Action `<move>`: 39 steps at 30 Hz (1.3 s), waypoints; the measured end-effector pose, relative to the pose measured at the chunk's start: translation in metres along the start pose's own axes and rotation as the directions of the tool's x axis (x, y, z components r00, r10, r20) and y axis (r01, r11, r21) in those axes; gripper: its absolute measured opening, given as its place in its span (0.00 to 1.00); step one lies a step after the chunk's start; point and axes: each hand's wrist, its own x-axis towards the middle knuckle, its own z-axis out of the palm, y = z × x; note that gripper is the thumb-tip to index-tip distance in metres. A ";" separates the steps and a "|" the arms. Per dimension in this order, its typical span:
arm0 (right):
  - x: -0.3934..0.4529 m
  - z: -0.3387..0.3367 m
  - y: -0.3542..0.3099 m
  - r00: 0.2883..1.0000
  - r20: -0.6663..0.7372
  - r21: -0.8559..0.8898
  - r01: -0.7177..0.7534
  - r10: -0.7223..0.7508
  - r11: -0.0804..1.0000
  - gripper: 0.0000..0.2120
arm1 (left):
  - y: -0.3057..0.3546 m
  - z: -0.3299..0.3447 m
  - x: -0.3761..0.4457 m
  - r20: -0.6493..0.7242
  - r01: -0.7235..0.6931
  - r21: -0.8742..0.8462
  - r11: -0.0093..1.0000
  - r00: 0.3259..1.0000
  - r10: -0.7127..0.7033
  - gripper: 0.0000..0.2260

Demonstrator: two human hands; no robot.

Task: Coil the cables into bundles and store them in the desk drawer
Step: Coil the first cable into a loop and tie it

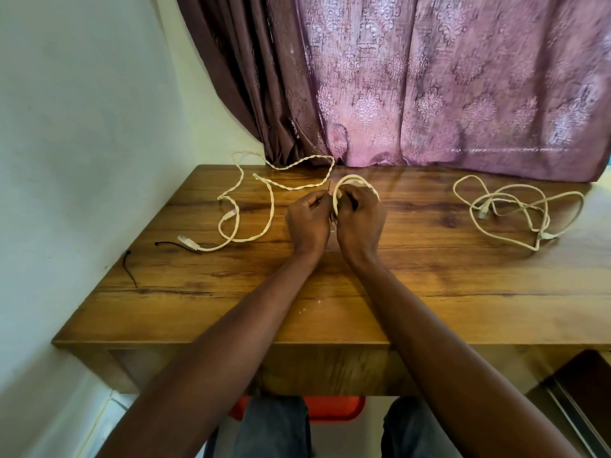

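Both hands, left hand (307, 223) and right hand (358, 223), pinched the coiled cable (355, 180) above the counter (429, 292); the tie should be pulled snug.

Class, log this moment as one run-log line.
stage: tying coil | left hand: gripping | right hand: gripping | loose cables: two on desk

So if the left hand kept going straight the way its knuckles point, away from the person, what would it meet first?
Probably the twisted cream cable lying on the wooden desk just beyond the left hand; past that, the purple patterned curtain. Depth is hard to judge.
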 end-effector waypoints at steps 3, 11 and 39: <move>-0.003 0.003 -0.001 0.994 -0.060 -0.047 0.085 -0.087 0.995 0.07 | 0.001 0.001 -0.003 -0.003 -0.016 0.039 0.999 1.000 0.016 0.07; -0.003 0.000 -0.001 0.976 -0.010 -0.145 0.212 -0.216 0.966 0.16 | 0.002 0.004 -0.005 -0.046 0.018 0.118 0.993 0.999 -0.013 0.08; 0.004 -0.011 -0.008 0.955 -0.026 0.214 -0.283 0.295 0.935 0.11 | 0.017 -0.004 0.004 0.166 0.432 -0.290 0.854 0.901 -0.400 0.07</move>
